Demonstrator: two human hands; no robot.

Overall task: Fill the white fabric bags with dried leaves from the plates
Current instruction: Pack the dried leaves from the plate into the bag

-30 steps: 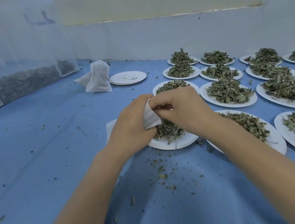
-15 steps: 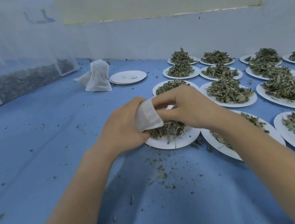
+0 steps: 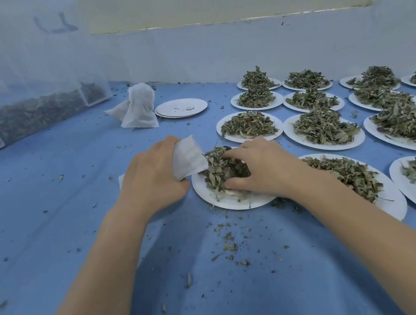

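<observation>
Presently my left hand [image 3: 152,180] grips the limp, near-weightless white fabric bag [image 3: 188,157], best held at its open rim, beside the nearest plate [image 3: 222,200]. My right hand [image 3: 263,169] curls around brittle, crumbly dried leaves [image 3: 218,166] there. Counted: roughly thirteen heaped plates partly visible, one emptied plate stack [image 3: 181,107], two filled bags [image 3: 138,108] beyond.

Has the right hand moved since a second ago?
Yes. The right hand dropped from the white bag onto the leaves on the near plate, fingers gathering them.
</observation>
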